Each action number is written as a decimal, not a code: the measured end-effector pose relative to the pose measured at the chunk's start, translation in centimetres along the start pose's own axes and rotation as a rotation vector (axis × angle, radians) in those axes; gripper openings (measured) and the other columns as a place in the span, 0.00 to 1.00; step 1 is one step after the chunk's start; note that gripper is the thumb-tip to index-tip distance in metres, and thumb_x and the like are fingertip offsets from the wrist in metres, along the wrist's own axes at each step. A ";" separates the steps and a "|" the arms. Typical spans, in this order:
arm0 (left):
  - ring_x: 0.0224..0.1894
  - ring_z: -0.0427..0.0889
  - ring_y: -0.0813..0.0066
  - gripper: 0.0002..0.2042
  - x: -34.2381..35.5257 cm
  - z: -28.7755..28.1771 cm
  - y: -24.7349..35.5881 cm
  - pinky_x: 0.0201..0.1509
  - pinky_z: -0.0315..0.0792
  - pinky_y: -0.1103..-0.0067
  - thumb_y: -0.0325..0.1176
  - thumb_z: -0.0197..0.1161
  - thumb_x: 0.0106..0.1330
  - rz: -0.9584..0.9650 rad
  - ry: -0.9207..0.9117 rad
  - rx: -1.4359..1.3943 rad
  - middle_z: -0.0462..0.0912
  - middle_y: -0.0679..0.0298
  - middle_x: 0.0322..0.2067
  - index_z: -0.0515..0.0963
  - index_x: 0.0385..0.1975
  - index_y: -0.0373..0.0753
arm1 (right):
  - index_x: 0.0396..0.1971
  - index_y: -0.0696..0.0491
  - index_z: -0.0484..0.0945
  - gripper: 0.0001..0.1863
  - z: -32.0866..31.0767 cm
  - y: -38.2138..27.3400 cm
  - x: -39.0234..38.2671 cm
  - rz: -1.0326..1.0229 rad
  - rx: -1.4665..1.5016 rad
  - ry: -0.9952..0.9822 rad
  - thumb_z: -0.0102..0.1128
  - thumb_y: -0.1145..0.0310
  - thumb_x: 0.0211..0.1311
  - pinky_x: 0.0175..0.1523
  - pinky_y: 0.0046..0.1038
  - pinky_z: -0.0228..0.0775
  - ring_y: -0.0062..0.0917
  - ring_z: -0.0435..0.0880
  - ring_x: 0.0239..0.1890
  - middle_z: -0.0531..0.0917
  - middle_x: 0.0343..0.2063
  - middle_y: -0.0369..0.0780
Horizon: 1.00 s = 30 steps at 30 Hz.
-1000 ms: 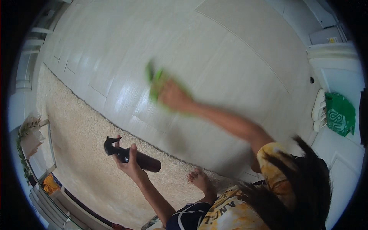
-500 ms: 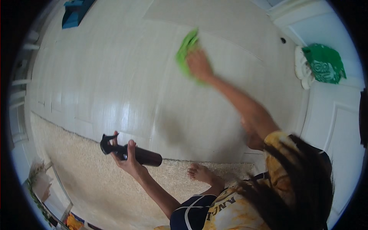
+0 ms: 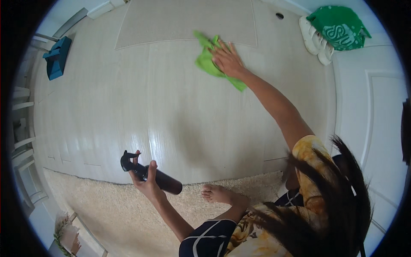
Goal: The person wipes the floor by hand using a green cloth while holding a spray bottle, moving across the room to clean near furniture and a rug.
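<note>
My left hand [image 3: 149, 187] is wrapped round a dark spray bottle [image 3: 169, 182] with a black trigger head. The bottle is tilted on its side above the near edge of the rug, its nozzle end to the left; one finger is at the trigger and the thumb lies across the neck. Farther off, my right hand [image 3: 229, 61] rests flat on a crumpled bright green cloth [image 3: 206, 64], fingers spread. The cloth lies on the pale plank floor [image 3: 107, 98], close to the front edge of a thin greyish mat [image 3: 184, 19]. Part of it is hidden under the palm.
A cream shaggy rug [image 3: 107, 195] runs along the near side, with my bare foot [image 3: 217, 195] on it. A blue dustpan [image 3: 58, 60] stands far left. White shoes [image 3: 311, 37] and a green bag [image 3: 338, 28] are by the white door [image 3: 376, 115], near a small black object [image 3: 279, 16].
The view has shifted, so the dustpan and far mat show more fully. My right hand has flattened, fingers spreading over the cloth. My left hand still holds the spray bottle.
</note>
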<state>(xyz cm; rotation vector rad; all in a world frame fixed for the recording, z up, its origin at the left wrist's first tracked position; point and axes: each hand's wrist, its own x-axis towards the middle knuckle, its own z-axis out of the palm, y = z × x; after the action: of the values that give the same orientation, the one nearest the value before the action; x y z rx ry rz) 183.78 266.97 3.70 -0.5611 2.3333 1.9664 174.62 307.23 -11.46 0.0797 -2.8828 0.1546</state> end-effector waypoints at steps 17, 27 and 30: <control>0.27 0.71 0.85 0.32 -7.2 13.3 6.7 0.34 0.71 0.84 0.28 0.72 0.45 -0.005 -0.631 0.478 0.77 0.69 0.36 0.69 0.54 0.40 | 0.58 0.52 0.64 0.24 -3.0 10.0 -7.1 -0.191 0.038 -0.149 0.44 0.62 0.62 0.67 0.48 0.41 0.35 0.47 0.68 0.51 0.67 0.36; 0.29 0.79 0.68 0.35 -9.7 35.6 -0.1 0.35 0.73 0.75 0.40 0.75 0.39 0.142 -0.845 0.575 0.79 0.57 0.29 0.68 0.49 0.35 | 0.49 0.50 0.73 0.21 -7.7 -6.8 -32.7 -0.605 0.608 -0.333 0.48 0.61 0.55 0.70 0.41 0.37 0.31 0.49 0.68 0.56 0.65 0.37; 0.30 0.81 0.64 0.37 -10.2 40.1 -2.0 0.37 0.74 0.73 0.42 0.75 0.38 0.102 -0.823 0.711 0.80 0.55 0.31 0.66 0.49 0.35 | 0.48 0.47 0.75 0.19 -7.5 -6.3 -33.4 -0.614 0.611 -0.354 0.46 0.60 0.59 0.71 0.40 0.31 0.27 0.45 0.69 0.51 0.67 0.28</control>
<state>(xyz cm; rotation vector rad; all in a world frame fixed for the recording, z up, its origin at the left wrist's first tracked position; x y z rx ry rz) 185.89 307.70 -3.39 0.3548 2.2316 0.9341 209.21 303.22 -12.08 1.1791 -2.8588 0.9621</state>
